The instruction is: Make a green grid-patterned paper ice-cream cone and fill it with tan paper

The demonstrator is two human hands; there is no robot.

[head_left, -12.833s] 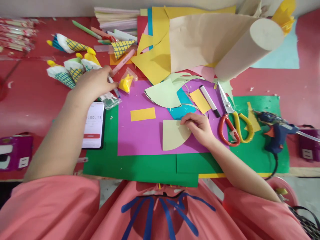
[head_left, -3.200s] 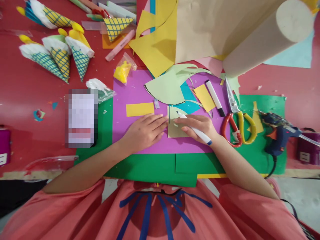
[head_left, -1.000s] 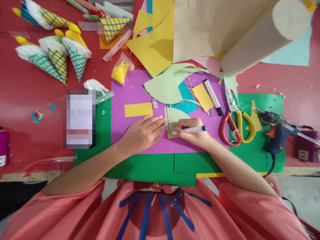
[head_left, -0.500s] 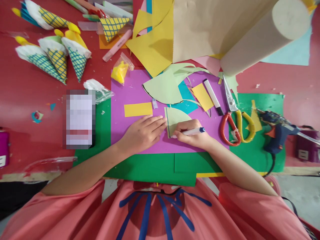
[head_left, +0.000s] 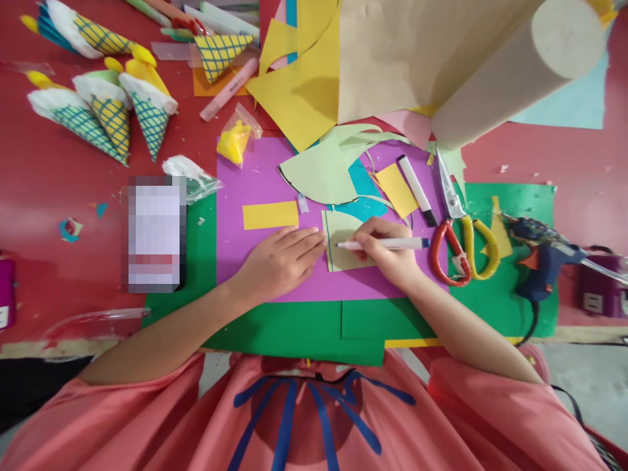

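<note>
A pale green paper piece (head_left: 343, 226) with a blue line along its left side lies on the purple sheet (head_left: 245, 278). My left hand (head_left: 282, 258) rests flat with fingers stretched out, its tips at the left edge of that piece. In my right hand (head_left: 390, 252) is a white marker (head_left: 400, 243) with a blue end, its tip over the green paper just right of the blue line. A larger pale green fan-shaped paper (head_left: 318, 171) with a dark edge lies above, and a yellow paper strip (head_left: 269, 214) is beside my left fingers.
Scissors (head_left: 454, 222), a second marker (head_left: 417, 190) and a glue gun (head_left: 547, 258) lie to the right. Several decorated paper cones (head_left: 152, 121) and a blurred-out phone (head_left: 154, 235) are at left. A large paper roll (head_left: 500, 72) stands at back right.
My right hand has shifted up with the marker, whose tip has moved from the lower end of the blue line to about mid-height. My left hand has stayed in place.
</note>
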